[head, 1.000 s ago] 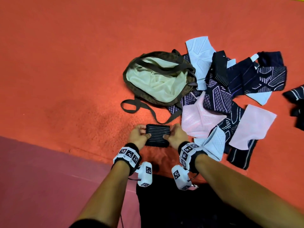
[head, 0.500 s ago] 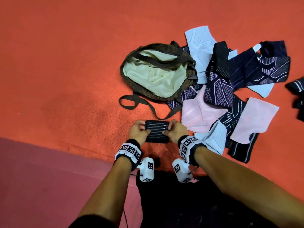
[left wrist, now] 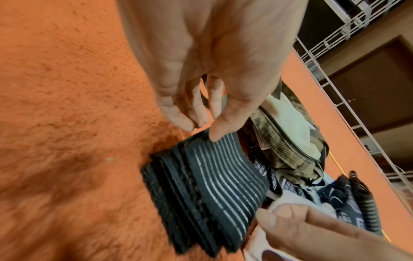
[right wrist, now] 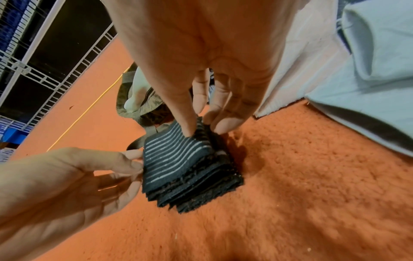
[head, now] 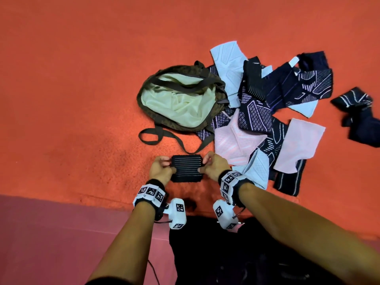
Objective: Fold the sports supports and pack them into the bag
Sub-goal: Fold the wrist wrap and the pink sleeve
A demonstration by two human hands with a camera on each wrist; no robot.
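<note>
Both hands pinch ends of folded black striped stretchy band (head: pixel 186 168): left hand (head: pixel 161 170), right hand (head: pixel 214 166). Open brown cloth bag (head: pixel 156 118) lies straight ahead, near.

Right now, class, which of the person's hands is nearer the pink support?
Right. The right hand sits beside the pink support; the left hand is across the folded black support.

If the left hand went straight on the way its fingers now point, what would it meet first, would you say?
Probably the bag's strap, then the bag; the left hand pinches the folded support and points that way, though depth is unclear.
</note>
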